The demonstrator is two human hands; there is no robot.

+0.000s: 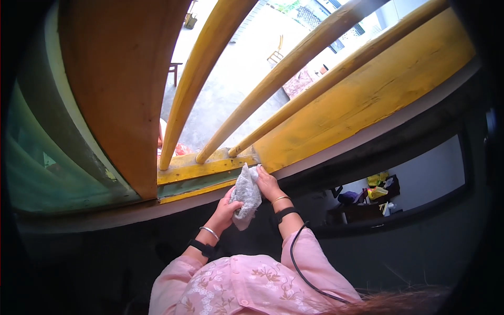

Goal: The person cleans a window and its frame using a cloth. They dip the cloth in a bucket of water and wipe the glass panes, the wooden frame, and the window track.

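In the head view, the left hand (224, 212) is clamped on a grey, crumpled cloth (247, 195), with the thumb over its near side. The right hand (268, 182) touches the right edge of this cloth; I cannot tell if its fingers close on it. The cloth is between both hands, just beside the yellow painted wooden window frame (201, 169), near the lower ends of the round yellow wooden bars (262, 104).

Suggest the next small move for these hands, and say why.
I'd probably ease the grey cloth forward onto the yellow bottom rail: the left hand and right hand both hold it, bunched, close to that rail, where the wooden bars stand. Whether it already touches is hard to tell from this view.
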